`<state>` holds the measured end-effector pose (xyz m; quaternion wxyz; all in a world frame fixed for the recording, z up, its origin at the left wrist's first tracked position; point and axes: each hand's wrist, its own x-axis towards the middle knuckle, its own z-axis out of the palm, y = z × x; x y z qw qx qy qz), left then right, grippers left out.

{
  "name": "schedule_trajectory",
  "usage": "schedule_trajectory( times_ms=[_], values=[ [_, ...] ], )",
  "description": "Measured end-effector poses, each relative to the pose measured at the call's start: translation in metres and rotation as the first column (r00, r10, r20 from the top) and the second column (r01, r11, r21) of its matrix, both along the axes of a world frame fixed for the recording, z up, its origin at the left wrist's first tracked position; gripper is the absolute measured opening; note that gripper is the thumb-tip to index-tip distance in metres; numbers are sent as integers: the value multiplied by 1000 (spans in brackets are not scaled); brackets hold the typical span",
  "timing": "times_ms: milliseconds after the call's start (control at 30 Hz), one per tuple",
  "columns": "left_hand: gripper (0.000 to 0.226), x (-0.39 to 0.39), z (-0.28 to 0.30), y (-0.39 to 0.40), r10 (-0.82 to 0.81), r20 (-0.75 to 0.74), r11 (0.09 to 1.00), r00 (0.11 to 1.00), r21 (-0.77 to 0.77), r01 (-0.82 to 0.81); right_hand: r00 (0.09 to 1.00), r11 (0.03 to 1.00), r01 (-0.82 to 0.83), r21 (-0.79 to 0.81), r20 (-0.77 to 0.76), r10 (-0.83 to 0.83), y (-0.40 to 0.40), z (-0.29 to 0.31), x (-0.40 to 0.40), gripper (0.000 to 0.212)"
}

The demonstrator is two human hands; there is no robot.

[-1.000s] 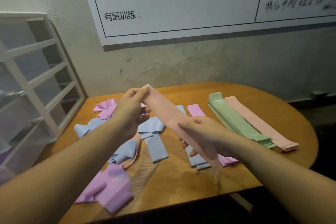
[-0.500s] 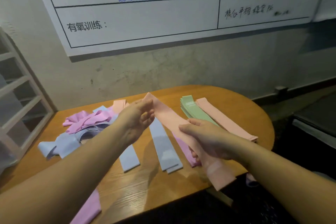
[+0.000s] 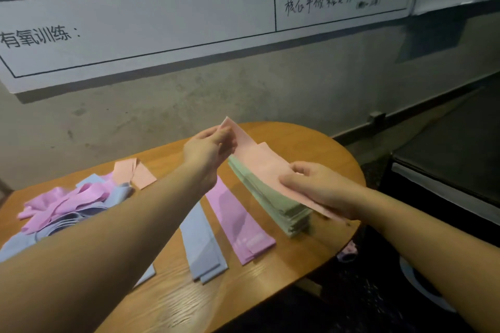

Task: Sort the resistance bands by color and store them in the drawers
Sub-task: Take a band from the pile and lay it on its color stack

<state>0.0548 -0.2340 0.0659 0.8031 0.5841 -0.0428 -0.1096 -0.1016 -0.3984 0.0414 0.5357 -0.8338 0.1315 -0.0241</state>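
We are holding a pale pink band (image 3: 259, 165) stretched flat between our two hands, just above the green stack (image 3: 273, 203) near the right end of the table (image 3: 311, 140). Our left hand (image 3: 208, 149) is pinching the band's far end between thumb and curled fingers, that corner sticking up past the fingertips, while our right hand (image 3: 319, 186) is gripping the near end, thumb on top and fingers curled beneath it. The green stack is lying in a neat pile under the band, and we cannot tell whether the band is touching it. Just left of the green pile a lilac band (image 3: 240, 224) is lying flat, and beside that a blue band (image 3: 201, 249) is lying flat too, partly under our left forearm. Farther left a loose heap of lilac and blue bands (image 3: 67, 205) is sitting tangled, with two short pink ends (image 3: 132, 173) showing behind it. A whiteboard (image 3: 162, 21) with handwritten characters is hanging on the wall behind the table.
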Motion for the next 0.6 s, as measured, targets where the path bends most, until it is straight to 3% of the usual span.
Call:
schedule_trajectory(
  times_ms=[100, 200, 333, 600],
  values=[
    [15, 22, -6, -27, 21, 37, 999, 999, 44, -23, 997, 992, 78, -94, -20, -80, -22, -4, 7, 14],
    [6, 42, -15, -54, 11, 44, 996, 999, 89, -15, 994, 979, 92, -181, -47, -102, -41, -8, 14, 14],
    [13, 69, -32, -86, -40, 107, 968, 994, 249, 12, 994, 961, 76, -265, -55, -94, -61, -14, 25, 14],
    [8, 111, -53, -113, -180, 267, 794, 947, 607, -20, 978, 936, 58, -346, -167, -123, -80, -35, 52, 10]
  ],
)
